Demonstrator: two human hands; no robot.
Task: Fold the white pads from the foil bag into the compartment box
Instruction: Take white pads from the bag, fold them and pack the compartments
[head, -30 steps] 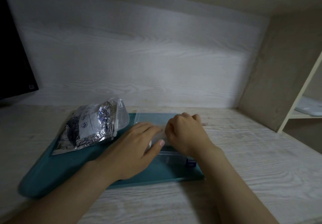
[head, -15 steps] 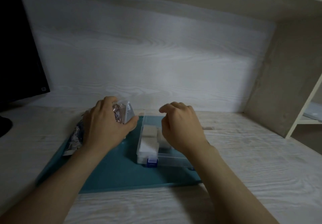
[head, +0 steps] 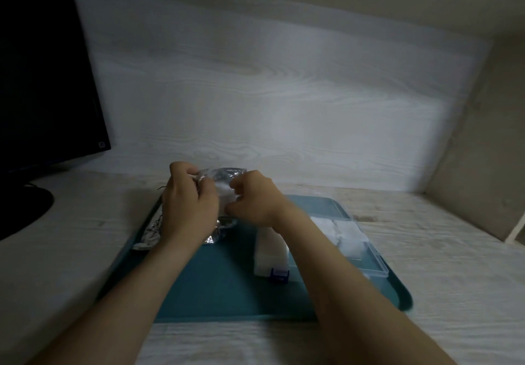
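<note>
Pale wood-grain surface (head: pixel 454 251), matching wall (head: pixel 284 94) behind, dark monitor (head: pixel 42 80) left, teal tray (head: pixel 213 279), crinkled foil bag (head: pixel 220 173) at its far left, left hand (head: pixel 187 202) gripping it, right hand (head: pixel 255 202) pinching its mouth, clear compartment box (head: pixel 369 251) right, white pads (head: pixel 326 227) inside.

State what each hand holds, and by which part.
Both hands hold the foil bag at its raised clear end: left hand grips the left side, right hand pinches the right edge.

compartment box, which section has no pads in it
The near-right section, far from the blue latch: teal tray shows through it, the rest in view hold white pads.
</note>
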